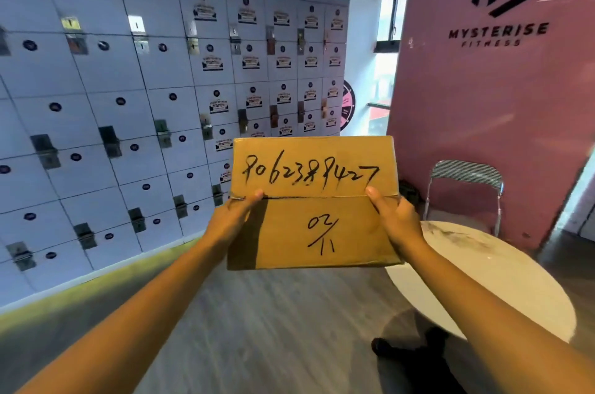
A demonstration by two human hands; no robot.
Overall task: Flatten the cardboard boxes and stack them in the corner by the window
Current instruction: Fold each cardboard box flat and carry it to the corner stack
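Two hands hold one cardboard box (314, 200) out in front at arm's length, above the floor (273, 329) and just left of a round white tabletop (502, 268). The left hand (235, 220) grips the box's left edge with the thumb laid on the seam between the two top flaps; the right hand (397, 216) does the same on the right edge. The fingers of both are hidden behind the cardboard, so how firmly they wrap it is probably a guess at best.

The box looks assembled, its flaps shut and marked with handwritten numbers, so flattening seems not yet done. The window (388, 39) shows in the far corner between the lockers (135, 97) and the pink wall (483, 97).

The risks from here: with only the edges gripped, the box could slip or twist out when the flaps are pulled open. The tabletop and the folding chair (463, 191) stand close on the right and could be bumped on the way to the corner. Any tape on the seam might resist and tear the cardboard unevenly.
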